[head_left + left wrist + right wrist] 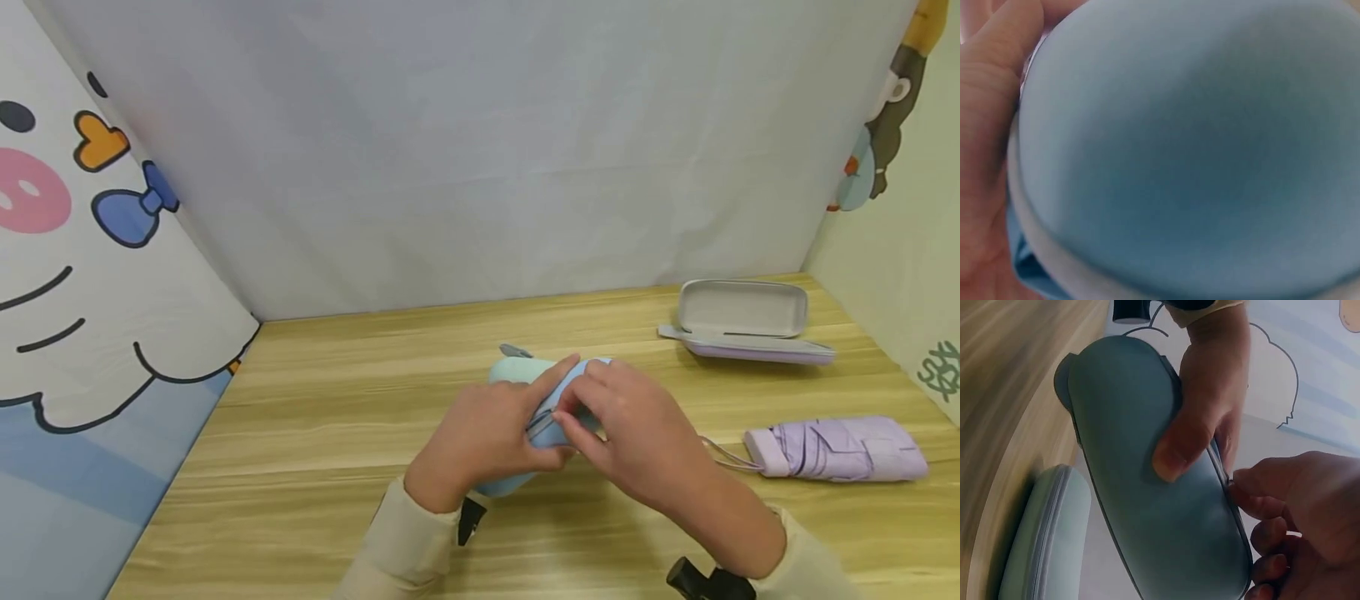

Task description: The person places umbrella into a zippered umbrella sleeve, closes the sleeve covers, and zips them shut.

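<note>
Grips the blue case in the left hand, apparently lifted off the table and tilted, with the thumb pressed across one broad face. Just beyond that hand, partly hidden behind the knuckles, a mint case lying on the table. Between the two hands, facing the right fingertips, the zipped edge of the blue case. On that edge, close beside the left hand, pinches the zip pull between thumb and forefinger of the right hand, with the other fingers curled in close. Looks most like the zipping step on the blue case; impossible to tell whether opening or closing. Calls next for a steady left grip and a smooth draw of the pull along the edge, keeping left fingers out of the way and the case from twisting. Beyond the right hand and farther right, an open case showing a pale inside. To the right of the right hand and nearer, a folded umbrella, apart from the fingers and seemingly outside this step.
</note>
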